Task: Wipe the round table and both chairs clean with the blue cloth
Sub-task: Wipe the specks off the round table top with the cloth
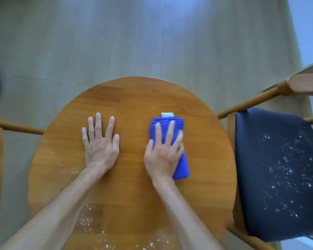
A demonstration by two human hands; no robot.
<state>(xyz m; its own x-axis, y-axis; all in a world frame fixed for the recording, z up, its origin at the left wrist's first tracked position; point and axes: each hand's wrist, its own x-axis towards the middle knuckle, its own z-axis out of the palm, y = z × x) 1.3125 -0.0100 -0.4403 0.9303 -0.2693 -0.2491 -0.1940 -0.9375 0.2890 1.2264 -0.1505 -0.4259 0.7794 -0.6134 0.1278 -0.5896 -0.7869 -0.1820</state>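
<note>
The round wooden worktop [134,98] fills the middle of the head view. The left hand [100,141] lies flat on the bare wood, palm down, fingers straight and spread wide, holding nothing. The right hand [163,150] presses down on the folded blue cloth [182,165], fingers straight and laid along its top; the cloth sits right of the worktop's centre, with a small white tag [167,114] poking out at its far end. White crumbs [88,221] are scattered over the near part of the worktop (mostly around and between the forearms). To the right stands a chair [278,141] with a wooden frame and a dark padded seat, its cushion speckled with white crumbs too. A second chair [16,127] shows only partly at the left edge. Pale plank floor [116,42] lies beyond.
</note>
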